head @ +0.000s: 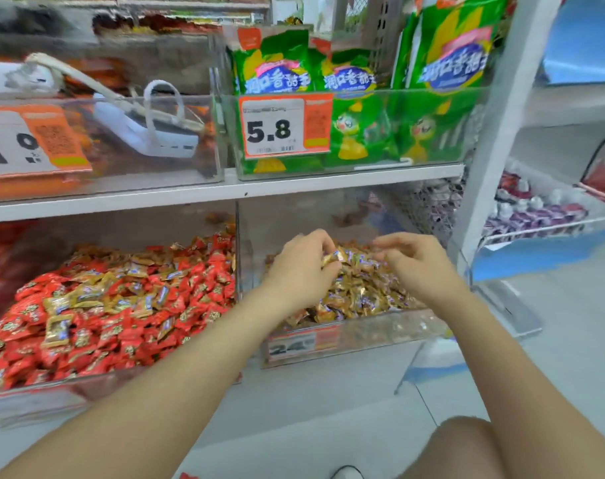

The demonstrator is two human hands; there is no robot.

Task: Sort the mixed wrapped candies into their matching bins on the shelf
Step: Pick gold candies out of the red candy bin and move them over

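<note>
We see through one wide-angle camera worn on our head, facing forward and down. It sits near the bin of gold candies, which lies mid-frame. Left of that bin shows the red-candy bin, above it the shelf board, below it the floor.

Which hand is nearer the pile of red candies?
Left. The left hand sits just right of the red candies, holding a gold candy; the right hand is farther right.
</note>
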